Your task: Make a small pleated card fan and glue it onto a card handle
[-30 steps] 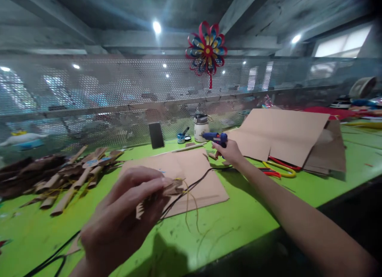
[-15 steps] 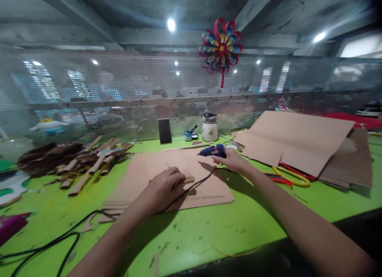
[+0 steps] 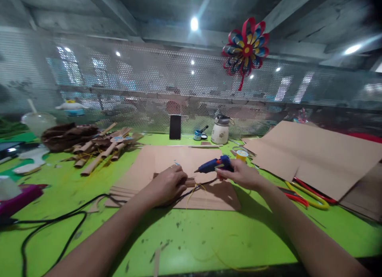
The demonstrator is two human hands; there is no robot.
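My left hand (image 3: pixel 168 184) is closed on a small bundle of brown cardboard strips (image 3: pixel 190 182), with yellow string hanging from its right end. The bundle is over a stack of brown cardboard sheets (image 3: pixel 161 155) on the green table. My right hand (image 3: pixel 240 172) grips a blue glue gun (image 3: pixel 214 164), its nozzle pointing left, a little above and right of the bundle. The gun's black cord (image 3: pixel 195 188) runs beneath the bundle and past my left hand. My left palm hides part of the bundle.
Rolled cardboard pieces (image 3: pixel 101 149) and brown crumpled material (image 3: pixel 67 137) lie left. A phone (image 3: pixel 175 127), blue jar (image 3: pixel 197 135) and white flask (image 3: pixel 220 131) stand behind. Large cardboard sheets (image 3: pixel 322 149) and red-yellow scissors (image 3: pixel 310 195) are right. Black cord loops (image 3: pixel 53 215) lie front left.
The view has swung left. The glue gun's nozzle is now lower and nearer the bundle. The bundle's end and its yellow string show more clearly beside my left fingers.
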